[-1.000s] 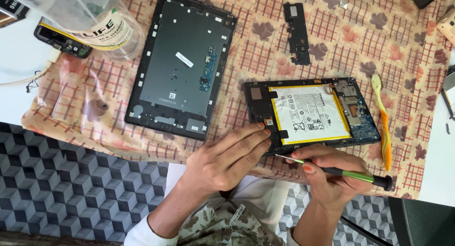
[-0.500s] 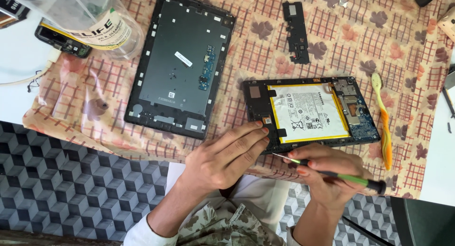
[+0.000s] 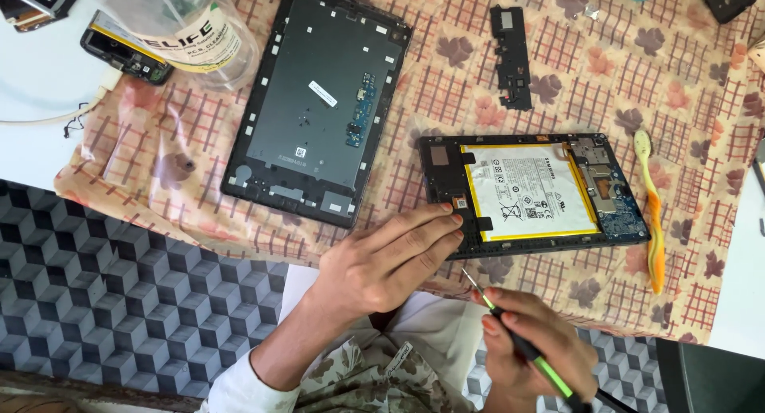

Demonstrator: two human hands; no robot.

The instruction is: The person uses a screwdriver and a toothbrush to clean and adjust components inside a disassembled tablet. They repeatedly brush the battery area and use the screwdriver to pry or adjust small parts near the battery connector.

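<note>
Clear plastic bottle (image 3: 179, 31) with a white label sits top left on the patterned cloth (image 3: 701, 78), next to the empty dark tablet back cover (image 3: 319, 102). The opened tablet (image 3: 534, 194) with its white, yellow-edged battery lies right of centre, a toothbrush (image 3: 652, 214) just beside it. Left hand (image 3: 390, 262) rests flat, fingers touching the tablet's near corner. Right hand (image 3: 538, 349) is closed around a green-handled screwdriver (image 3: 526, 349), tip near the tablet's edge.

Left hand (image 3: 382, 262) on opened tablet (image 3: 534, 194)

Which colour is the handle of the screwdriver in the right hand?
The screwdriver has a black handle with a bright green stripe, seen in the head view.
</note>
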